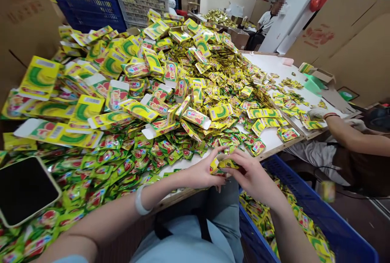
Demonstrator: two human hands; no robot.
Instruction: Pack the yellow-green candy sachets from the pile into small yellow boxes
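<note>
Above the table's front edge, my left hand (199,172) is closed around a small yellow carton (214,166), partly covered by the fingers. Close against it, my right hand (251,173) pinches a yellow-green sachet (229,164) at the carton's end. How far the sachet reaches into the carton is hidden by my fingers. Behind my hands lies a heap of yellow cartons (138,111) with green banana and red fruit prints. Green sachets with red fruit pictures (106,169) cover the table to the left, and yellow sachets (227,86) are piled further back.
A phone-like black screen (29,190) lies at the left. Below right stands a blue crate (341,230) holding sachets. A co-worker's gloved hand (317,113) touches packets at the right. Cardboard boxes (350,39) and stacked crates (88,3) border the table; another person sits behind.
</note>
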